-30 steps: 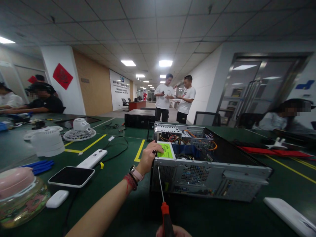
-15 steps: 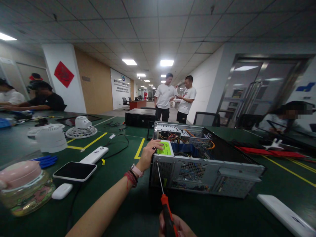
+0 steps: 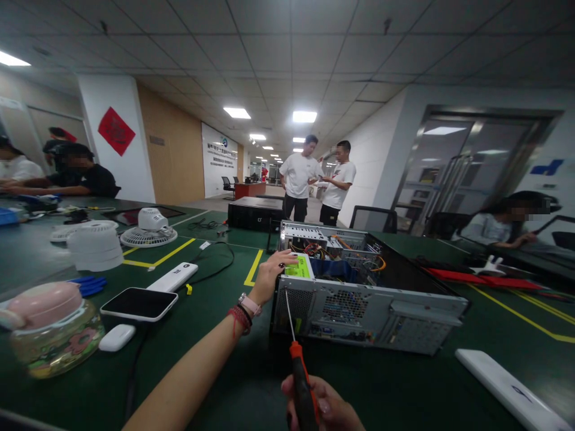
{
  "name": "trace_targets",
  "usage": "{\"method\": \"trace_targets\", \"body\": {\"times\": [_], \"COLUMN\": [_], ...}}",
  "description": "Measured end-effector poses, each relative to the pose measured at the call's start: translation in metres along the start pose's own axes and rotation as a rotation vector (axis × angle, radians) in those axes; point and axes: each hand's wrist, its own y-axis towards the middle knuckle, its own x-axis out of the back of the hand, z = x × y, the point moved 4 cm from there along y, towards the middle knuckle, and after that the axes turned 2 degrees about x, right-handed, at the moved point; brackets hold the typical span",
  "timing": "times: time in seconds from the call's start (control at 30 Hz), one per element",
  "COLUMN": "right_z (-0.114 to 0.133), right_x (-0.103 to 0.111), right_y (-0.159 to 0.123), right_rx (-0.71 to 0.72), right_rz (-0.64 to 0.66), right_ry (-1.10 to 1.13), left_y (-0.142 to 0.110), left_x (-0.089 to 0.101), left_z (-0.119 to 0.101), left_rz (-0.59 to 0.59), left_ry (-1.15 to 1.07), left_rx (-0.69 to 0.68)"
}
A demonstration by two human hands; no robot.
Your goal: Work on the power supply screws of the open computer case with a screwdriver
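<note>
An opened desktop computer case [image 3: 381,320] lies on its side, its perforated rear panel facing me. In its near left corner sits a power supply [image 3: 305,267] with a bright green label. My left hand [image 3: 271,276] is closed over that corner, fingers bent onto the top of the power supply. Low in the view, my right hand [image 3: 333,407] grips the red-and-black handle of a screwdriver [image 3: 302,380]. The shaft slants up to the rear panel's upper left, where the tip appears to meet a screw spot too small to make out.
A closed black case [image 3: 256,216] stands behind. To the left are a phone [image 3: 139,304], a white power bank [image 3: 174,277], an earbud case [image 3: 117,338], a pink-lidded jar [image 3: 56,329] and fan parts [image 3: 150,230]. Another white bank [image 3: 507,383] lies right. Several people are around.
The screwdriver tip stays at the same spot on the rear panel. My right hand has shifted slightly up and its fingers have turned about the handle. The left hand keeps its place; the view moved slightly.
</note>
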Motion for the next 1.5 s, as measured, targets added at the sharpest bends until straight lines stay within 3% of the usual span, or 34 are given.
{"method": "trace_targets", "body": {"times": [0.5, 0.77, 0.97, 1.5], "right_z": [-0.002, 0.004, 0.001, 0.002], "right_x": [0.007, 0.002, 0.015, 0.013], "right_y": [0.007, 0.0, 0.005, 0.015], "right_rx": [0.078, -0.014, 0.045, 0.056], "right_rz": [0.069, 0.015, 0.035, 0.025], "right_ry": [-0.061, -0.122, -0.101, -0.201], "left_y": [-0.003, -0.004, -0.004, -0.009], "left_x": [-0.003, -0.004, -0.002, -0.003], "left_z": [-0.001, -0.002, -0.002, -0.002], "left_rz": [-0.063, -0.085, -0.041, -0.069], "left_ry": [-0.023, -0.016, -0.006, -0.026], "left_rx": [-0.016, -0.013, 0.03, 0.082]}}
